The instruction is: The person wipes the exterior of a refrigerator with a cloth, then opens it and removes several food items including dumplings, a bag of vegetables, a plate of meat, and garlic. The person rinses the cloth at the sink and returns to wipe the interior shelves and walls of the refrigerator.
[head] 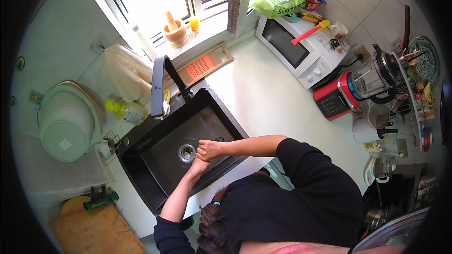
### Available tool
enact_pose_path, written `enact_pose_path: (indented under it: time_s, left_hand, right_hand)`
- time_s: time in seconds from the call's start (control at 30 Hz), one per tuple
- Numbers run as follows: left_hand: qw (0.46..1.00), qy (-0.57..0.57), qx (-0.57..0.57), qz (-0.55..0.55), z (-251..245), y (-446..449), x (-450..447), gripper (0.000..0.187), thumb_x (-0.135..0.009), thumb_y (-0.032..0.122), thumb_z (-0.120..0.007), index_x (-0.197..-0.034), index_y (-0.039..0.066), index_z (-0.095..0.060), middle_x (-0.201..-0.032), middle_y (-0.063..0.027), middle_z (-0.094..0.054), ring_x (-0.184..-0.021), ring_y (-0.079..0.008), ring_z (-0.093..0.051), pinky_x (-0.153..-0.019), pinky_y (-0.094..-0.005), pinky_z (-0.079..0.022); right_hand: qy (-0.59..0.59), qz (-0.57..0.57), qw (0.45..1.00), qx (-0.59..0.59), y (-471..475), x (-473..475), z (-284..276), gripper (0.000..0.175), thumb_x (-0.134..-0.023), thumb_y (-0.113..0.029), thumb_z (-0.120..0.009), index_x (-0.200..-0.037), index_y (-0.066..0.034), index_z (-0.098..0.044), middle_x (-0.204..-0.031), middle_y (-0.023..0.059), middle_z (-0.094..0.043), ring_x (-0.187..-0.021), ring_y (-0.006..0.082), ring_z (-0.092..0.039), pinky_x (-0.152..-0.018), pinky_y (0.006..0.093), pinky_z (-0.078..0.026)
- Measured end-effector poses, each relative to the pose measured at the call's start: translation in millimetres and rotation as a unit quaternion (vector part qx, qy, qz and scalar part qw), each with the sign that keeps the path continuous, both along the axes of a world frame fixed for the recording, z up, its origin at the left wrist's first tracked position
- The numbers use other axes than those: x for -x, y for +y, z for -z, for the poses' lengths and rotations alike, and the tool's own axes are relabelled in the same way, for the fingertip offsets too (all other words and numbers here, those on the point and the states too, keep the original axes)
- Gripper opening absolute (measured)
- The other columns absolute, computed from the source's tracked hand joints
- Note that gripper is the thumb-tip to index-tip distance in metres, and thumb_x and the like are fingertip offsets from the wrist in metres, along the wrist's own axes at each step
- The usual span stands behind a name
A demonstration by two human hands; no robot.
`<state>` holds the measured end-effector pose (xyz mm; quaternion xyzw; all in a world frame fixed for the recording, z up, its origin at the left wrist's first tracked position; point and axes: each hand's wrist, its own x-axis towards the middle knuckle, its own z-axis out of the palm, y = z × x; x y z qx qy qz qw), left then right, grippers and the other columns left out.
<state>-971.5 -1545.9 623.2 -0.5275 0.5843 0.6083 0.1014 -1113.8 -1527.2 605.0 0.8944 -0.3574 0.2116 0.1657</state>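
Over the front part of a black kitchen sink (166, 123), my left hand (200, 165) and my right hand (209, 150) are clasped together, right above left. Whether something lies between the palms cannot be seen. Just left of them is the metal sink drain (187, 153), with some brown bits in it. A dark, clumped thing (219, 139) lies in the sink behind my right wrist. The black faucet (158, 88) arches over the sink's back rim, and no stream of water is visible beneath it.
A yellow dish soap bottle (130, 111) stands left of the faucet. Behind the sink lies a wooden-framed grater (201, 66). A white microwave (300, 49) and a red blender (335, 95) stand on the right-hand counter. At the lower left is a wooden cutting board (95, 229); a green basin (67, 127) hangs above.
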Motion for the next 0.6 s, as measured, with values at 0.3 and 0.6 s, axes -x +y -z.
enact_pose_path:
  time_s: [0.3, 0.6]
  left_hand:
    - [0.928, -0.188, 0.286, 0.149, -30, -13, 13, 0.022, -0.077, 0.019, -0.057, -0.085, 0.003, -0.070, -0.091, -0.0216, -0.065, -0.091, -0.0370, -0.063, -0.077, -0.0439, -0.050]
    - [0.808, -0.132, 0.493, 0.294, 0, -16, 3, 0.019, -0.076, 0.012, -0.054, -0.068, 0.006, -0.069, -0.071, -0.0167, -0.066, -0.066, -0.0317, -0.066, -0.061, -0.0420, -0.053]
  right_hand:
    - [0.004, 0.196, 0.924, -0.327, 4, -16, -7, 0.015, -0.073, -0.018, -0.058, -0.065, -0.0102, -0.067, -0.064, 0.0085, -0.066, -0.059, 0.0215, -0.065, -0.053, 0.0352, -0.044]
    - [-0.131, 0.287, 0.797, -0.515, 10, -16, -19, 0.021, -0.071, -0.022, -0.058, -0.071, -0.0043, -0.069, -0.073, 0.0154, -0.068, -0.072, 0.0315, -0.066, -0.063, 0.0418, -0.052]
